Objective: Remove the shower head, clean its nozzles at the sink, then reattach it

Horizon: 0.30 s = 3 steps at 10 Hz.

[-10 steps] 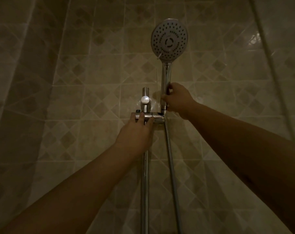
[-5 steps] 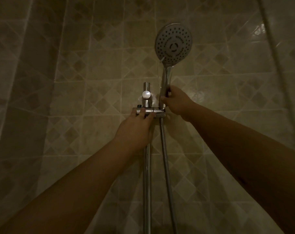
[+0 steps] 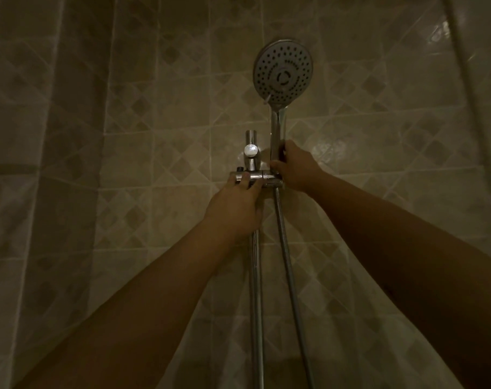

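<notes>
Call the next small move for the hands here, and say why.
Probably lift the shower head straight up out of the bracket. The right hand grips its handle just above the bracket, the left hand braces the bracket on the rail, and the handle's base sits at the holder with the hose hanging below.

right hand (image 3: 297, 171) gripping shower head (image 3: 283, 73) handle, left hand (image 3: 234, 204) on bracket (image 3: 257, 176)

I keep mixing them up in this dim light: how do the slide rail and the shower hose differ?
The slide rail runs straight and vertical, under the left hand; the shower hose slants rightward as it descends. The rail looks thicker and smooth, the hose thinner. The hose joins the shower head handle, gripped by the right hand. Both look like shiny metal.
</notes>
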{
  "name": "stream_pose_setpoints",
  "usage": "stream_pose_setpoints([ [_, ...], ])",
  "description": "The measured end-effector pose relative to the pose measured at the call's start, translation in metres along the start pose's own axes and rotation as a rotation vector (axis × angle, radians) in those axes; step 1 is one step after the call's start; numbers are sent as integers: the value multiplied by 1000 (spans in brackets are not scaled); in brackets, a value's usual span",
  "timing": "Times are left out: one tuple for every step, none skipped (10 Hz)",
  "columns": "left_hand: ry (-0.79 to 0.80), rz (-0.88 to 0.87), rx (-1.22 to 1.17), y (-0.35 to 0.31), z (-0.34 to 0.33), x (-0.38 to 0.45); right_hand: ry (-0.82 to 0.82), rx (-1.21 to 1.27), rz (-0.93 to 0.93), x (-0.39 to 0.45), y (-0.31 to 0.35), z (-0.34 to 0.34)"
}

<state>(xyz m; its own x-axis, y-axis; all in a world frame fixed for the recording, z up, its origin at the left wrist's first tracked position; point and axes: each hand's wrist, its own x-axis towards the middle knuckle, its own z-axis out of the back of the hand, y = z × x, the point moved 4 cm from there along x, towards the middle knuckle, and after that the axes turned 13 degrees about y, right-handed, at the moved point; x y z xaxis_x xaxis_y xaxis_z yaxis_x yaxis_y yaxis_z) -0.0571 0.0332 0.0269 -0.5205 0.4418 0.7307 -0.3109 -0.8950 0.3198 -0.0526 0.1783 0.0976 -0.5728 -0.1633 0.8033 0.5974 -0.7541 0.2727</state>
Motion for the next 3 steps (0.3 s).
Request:
stream_pose_setpoints([
  [90,-16,-49,5,-3,-1,6,-11,-18,-9,4,-2],
  [234,-17,-77,11,-6,-6,43,41,-37,-15,4,-8],
  [299,-13,-200,9,-4,-26,195,74,-43,-27,3,-15],
])
